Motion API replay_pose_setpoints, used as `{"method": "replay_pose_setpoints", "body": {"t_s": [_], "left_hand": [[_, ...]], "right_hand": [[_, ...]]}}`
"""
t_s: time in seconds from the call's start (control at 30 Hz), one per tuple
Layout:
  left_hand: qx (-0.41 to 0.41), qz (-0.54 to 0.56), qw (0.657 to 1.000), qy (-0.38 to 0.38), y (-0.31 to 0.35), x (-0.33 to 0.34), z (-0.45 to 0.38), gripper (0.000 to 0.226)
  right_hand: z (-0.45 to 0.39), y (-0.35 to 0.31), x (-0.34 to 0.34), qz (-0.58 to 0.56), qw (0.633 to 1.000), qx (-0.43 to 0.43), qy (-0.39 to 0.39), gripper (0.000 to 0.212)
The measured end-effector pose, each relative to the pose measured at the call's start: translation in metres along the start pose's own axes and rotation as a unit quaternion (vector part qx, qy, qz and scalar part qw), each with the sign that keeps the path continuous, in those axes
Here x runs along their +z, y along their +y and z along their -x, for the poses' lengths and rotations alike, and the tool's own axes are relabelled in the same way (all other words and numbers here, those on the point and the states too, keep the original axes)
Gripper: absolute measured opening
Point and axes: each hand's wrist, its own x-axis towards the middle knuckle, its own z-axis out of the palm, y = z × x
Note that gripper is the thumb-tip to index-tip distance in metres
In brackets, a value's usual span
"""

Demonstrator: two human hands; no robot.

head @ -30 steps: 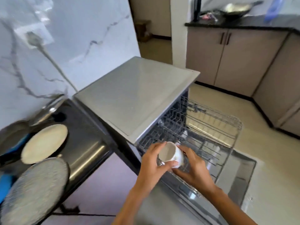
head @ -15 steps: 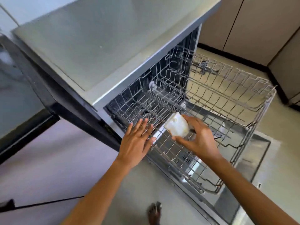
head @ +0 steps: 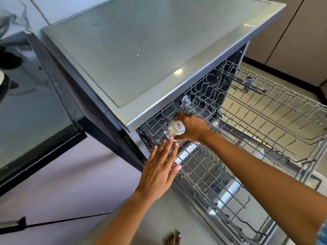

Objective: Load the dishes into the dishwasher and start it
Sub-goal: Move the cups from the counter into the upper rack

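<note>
A small white cup (head: 175,129) is turned bottom-up at the left rear corner of the pulled-out upper wire rack (head: 276,110) of the silver dishwasher (head: 141,50). My right hand (head: 192,127) grips the cup from the right, fingers curled round it. With straight fingers my left hand (head: 160,167) lies flat on the rack's near left edge, its fingertips just below the cup. Below the rack the open dishwasher door (head: 221,190) shows through the wires.
A dark glossy counter (head: 33,110) with a black edge stands left of the dishwasher. Beige cabinets (head: 300,32) fill the top right. Pale floor lies beyond the rack. My foot (head: 172,238) shows at the bottom edge.
My right hand has carried the cup left and back into the rack's rear corner and turned it bottom-up. My left hand stays flat on the rack edge. The view has moved closer.
</note>
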Motion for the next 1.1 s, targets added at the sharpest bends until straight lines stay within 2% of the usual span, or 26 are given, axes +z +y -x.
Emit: {"method": "replay_pose_setpoints", "body": {"t_s": [0.17, 0.27, 0.4, 0.63, 0.8, 0.93, 1.1], "left_hand": [[-0.008, 0.027, 1.000, 0.009, 0.001, 0.003, 0.002, 0.059], [-0.010, 0.038, 0.999, 0.012, 0.002, 0.004, 0.002, 0.059], [-0.009, 0.034, 0.999, 0.018, 0.002, 0.006, 0.002, 0.059], [-0.007, 0.010, 1.000, 0.007, 0.001, 0.008, 0.001, 0.057], [-0.007, 0.019, 1.000, -0.003, 0.002, 0.007, 0.000, 0.056], [-0.011, 0.023, 1.000, -0.009, 0.003, 0.006, 0.000, 0.056], [-0.009, 0.018, 1.000, -0.011, 0.002, 0.005, 0.000, 0.057]], "right_hand": [[-0.025, -0.006, 0.019, 0.041, 0.996, -0.026, -0.068, 0.062], [-0.034, -0.010, 0.032, 0.027, 0.997, -0.017, -0.067, 0.066], [-0.037, -0.011, 0.042, 0.056, 0.994, -0.022, -0.090, 0.052], [-0.030, -0.010, 0.063, 0.031, 0.994, -0.077, -0.066, 0.044], [-0.020, -0.001, 0.060, 0.060, 0.989, -0.118, -0.064, 0.049], [-0.021, -0.003, 0.064, 0.067, 0.992, -0.101, -0.047, 0.051], [0.001, 0.008, 0.059, 0.030, 0.998, -0.047, 0.007, 0.069]]}}
